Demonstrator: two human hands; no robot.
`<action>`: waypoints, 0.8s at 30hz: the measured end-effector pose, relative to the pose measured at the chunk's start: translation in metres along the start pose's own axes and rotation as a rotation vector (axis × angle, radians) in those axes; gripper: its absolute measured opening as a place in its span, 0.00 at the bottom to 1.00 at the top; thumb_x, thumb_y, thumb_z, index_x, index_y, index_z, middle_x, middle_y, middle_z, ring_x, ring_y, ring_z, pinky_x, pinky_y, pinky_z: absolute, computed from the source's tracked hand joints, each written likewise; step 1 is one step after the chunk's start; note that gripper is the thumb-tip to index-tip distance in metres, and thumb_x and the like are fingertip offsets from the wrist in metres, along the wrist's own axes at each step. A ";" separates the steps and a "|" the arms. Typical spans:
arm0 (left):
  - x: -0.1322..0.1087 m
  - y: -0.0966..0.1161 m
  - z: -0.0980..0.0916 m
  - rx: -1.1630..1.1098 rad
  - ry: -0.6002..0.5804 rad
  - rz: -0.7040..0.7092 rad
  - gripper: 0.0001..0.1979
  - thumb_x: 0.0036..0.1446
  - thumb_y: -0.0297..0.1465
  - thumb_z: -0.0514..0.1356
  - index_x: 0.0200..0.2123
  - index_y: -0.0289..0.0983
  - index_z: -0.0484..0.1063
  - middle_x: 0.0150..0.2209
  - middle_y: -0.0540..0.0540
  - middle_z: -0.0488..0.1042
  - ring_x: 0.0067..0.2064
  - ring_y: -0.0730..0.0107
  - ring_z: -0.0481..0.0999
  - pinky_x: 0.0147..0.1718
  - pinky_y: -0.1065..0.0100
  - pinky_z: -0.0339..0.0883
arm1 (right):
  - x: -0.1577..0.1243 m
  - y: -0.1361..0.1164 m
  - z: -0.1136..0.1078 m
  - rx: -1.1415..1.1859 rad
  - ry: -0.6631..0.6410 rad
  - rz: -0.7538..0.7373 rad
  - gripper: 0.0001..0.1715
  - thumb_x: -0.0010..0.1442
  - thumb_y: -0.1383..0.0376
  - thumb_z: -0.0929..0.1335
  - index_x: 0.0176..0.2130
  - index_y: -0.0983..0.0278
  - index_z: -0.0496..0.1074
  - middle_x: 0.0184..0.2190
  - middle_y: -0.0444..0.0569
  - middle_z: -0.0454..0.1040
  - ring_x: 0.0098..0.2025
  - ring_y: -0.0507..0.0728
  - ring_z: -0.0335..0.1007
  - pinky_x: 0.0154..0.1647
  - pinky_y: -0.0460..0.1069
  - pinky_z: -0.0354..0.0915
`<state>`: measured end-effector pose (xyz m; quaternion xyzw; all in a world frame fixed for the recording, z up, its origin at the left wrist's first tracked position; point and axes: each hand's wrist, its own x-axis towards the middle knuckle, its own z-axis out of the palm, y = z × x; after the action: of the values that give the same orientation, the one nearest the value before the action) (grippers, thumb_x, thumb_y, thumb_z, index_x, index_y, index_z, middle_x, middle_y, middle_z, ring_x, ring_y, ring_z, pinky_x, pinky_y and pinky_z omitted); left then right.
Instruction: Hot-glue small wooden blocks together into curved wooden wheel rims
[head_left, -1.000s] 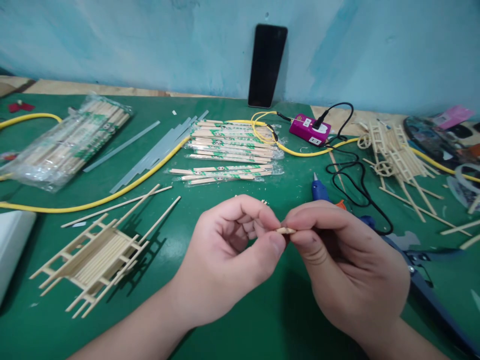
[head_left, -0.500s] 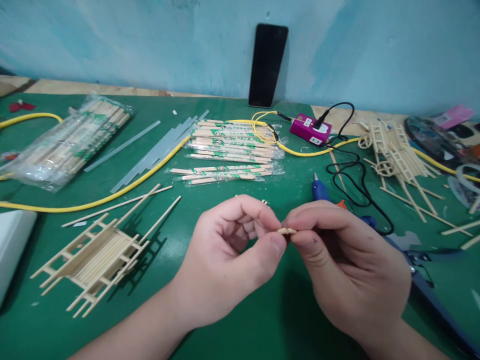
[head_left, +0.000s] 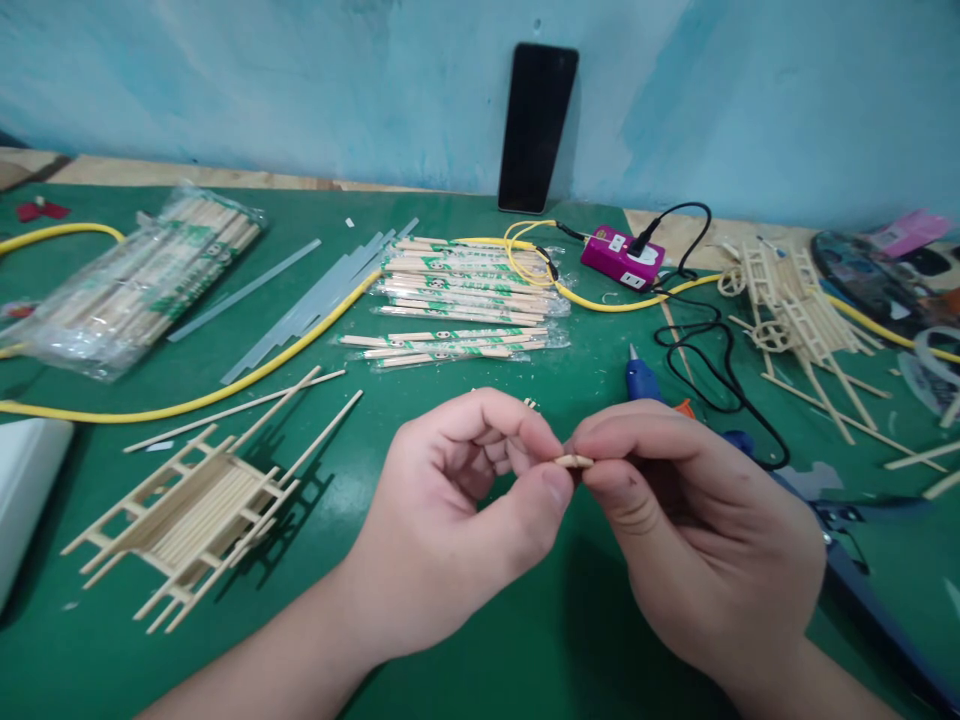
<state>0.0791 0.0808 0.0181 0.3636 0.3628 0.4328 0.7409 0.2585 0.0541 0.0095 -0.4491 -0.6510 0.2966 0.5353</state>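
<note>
Left hand [head_left: 457, 510] and right hand [head_left: 697, 520] pinch a wood sliver [head_left: 574, 461] (tiny).

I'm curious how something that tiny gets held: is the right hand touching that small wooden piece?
Touching. The head view shows the right hand pinching the small wooden piece by its right end.

Bright light, the wooden sliver [head_left: 574, 461] perhaps slightly blurred.

L hand [head_left: 457, 515], R hand [head_left: 701, 525], pinching inward (fingertips [head_left: 546, 438] almost touching)
</note>
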 end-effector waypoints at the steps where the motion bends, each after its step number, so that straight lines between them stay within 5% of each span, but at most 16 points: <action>1: 0.000 0.000 0.000 0.001 0.001 0.006 0.14 0.50 0.18 0.79 0.34 0.38 0.82 0.26 0.54 0.76 0.27 0.78 0.73 0.29 0.79 0.71 | 0.000 0.000 0.000 0.006 0.002 0.008 0.15 0.69 0.77 0.75 0.48 0.57 0.82 0.38 0.43 0.85 0.39 0.53 0.83 0.38 0.46 0.80; 6: 0.001 -0.001 -0.001 -0.022 0.015 0.011 0.14 0.50 0.19 0.80 0.34 0.38 0.82 0.27 0.53 0.78 0.27 0.78 0.73 0.29 0.79 0.72 | -0.004 -0.004 0.002 0.092 0.027 0.090 0.25 0.68 0.79 0.73 0.56 0.55 0.82 0.40 0.45 0.87 0.38 0.55 0.86 0.36 0.46 0.84; 12: 0.001 0.001 0.000 0.011 0.023 0.024 0.14 0.49 0.18 0.81 0.34 0.37 0.82 0.27 0.53 0.77 0.28 0.78 0.74 0.29 0.80 0.72 | -0.003 -0.005 0.005 0.064 0.055 0.070 0.22 0.61 0.82 0.73 0.46 0.58 0.82 0.37 0.43 0.85 0.36 0.52 0.84 0.36 0.43 0.83; 24: -0.001 0.001 0.001 0.044 0.026 0.048 0.14 0.49 0.17 0.80 0.34 0.37 0.82 0.28 0.53 0.78 0.29 0.77 0.74 0.30 0.79 0.72 | -0.003 -0.005 0.003 0.028 0.037 0.050 0.21 0.62 0.82 0.73 0.45 0.58 0.81 0.37 0.43 0.85 0.36 0.52 0.83 0.36 0.44 0.82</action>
<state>0.0799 0.0802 0.0194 0.3829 0.3728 0.4470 0.7174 0.2548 0.0494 0.0112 -0.4631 -0.6253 0.3109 0.5458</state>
